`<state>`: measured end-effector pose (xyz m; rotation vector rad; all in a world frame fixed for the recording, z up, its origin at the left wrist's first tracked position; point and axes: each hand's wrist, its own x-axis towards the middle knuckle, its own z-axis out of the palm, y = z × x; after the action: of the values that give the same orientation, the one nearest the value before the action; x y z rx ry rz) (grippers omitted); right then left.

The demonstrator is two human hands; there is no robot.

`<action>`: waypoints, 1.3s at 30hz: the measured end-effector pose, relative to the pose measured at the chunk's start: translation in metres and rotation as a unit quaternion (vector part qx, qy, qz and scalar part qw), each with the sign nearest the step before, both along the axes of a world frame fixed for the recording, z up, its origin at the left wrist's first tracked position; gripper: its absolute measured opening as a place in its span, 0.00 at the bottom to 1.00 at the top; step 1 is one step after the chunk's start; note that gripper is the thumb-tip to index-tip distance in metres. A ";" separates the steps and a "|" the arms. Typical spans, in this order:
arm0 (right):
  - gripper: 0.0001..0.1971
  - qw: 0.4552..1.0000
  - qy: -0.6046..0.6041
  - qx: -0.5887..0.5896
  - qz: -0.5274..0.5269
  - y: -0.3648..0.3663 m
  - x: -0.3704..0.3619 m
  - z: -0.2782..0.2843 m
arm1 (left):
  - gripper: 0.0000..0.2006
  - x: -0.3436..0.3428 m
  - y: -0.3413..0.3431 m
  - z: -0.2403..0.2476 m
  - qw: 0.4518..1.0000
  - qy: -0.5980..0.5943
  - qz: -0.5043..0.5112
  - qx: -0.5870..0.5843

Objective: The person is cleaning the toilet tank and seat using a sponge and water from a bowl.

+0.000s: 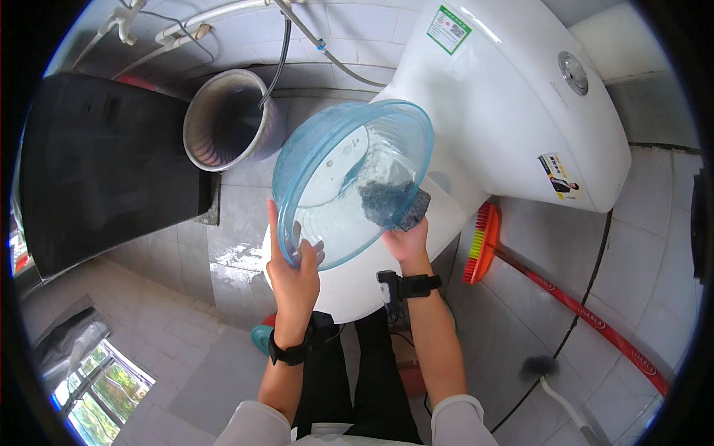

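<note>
Head view, from the person's body outward:

- At 6 o'clock, two white sleeves and dark trousers; both forearms run up toward the centre, each with a dark wrist strap.
- The left hand (pixel 294 271) sits just left of centre, fingers spread and wrapped over the lower rim of the blue basin (pixel 349 178), thumb on the outside and fingertips showing through the clear plastic.
- The right hand (pixel 407 239) is just right of centre, pinching a dark grey scrub pad (pixel 394 202) against the basin's inner wall near its 4 o'clock edge.
- The basin hangs directly above both hands, toward 12 o'clock from them. It is tilted, its open mouth turned toward the camera, its lower edge at the hands. A little water lies inside. The left hand bears it alone; the right touches it only through the pad, and both are equally near.
- Below the basin is the white toilet bowl (pixel 349 286), its tank (pixel 506 104) reaching to 1 o'clock.
- At 3 o'clock an orange brush head (pixel 482 244) on a red handle leans by the toilet.
- At 11 o'clock stands a grey bucket (pixel 223 123) with a hose hanging in; a black panel (pixel 104 163) fills 9 o'clock.
</note>
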<state>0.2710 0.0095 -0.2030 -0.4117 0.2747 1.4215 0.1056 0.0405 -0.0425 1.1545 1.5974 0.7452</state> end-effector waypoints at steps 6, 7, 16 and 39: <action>0.17 0.999 -0.009 -0.007 0.045 -0.002 0.004 0.007 | 0.31 0.002 -0.006 -0.005 1.000 -0.018 0.015 -0.007; 0.17 0.999 -0.007 -0.007 0.044 -0.001 0.003 0.010 | 0.31 -0.002 -0.006 -0.012 0.999 -0.029 0.018 -0.015; 0.12 0.887 -0.404 -0.218 -0.050 0.003 0.034 0.004 | 0.34 -0.042 -0.017 -0.022 0.962 -0.173 0.176 -0.116; 0.29 0.200 -0.906 0.215 0.304 -0.052 -0.162 -0.041 | 0.35 -0.217 -0.131 -0.018 0.886 -0.150 0.437 -0.052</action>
<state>0.1089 -0.0424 -0.2441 -1.4859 -2.4555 0.6153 -0.1116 -0.0905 -0.0600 0.1553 1.8328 1.3120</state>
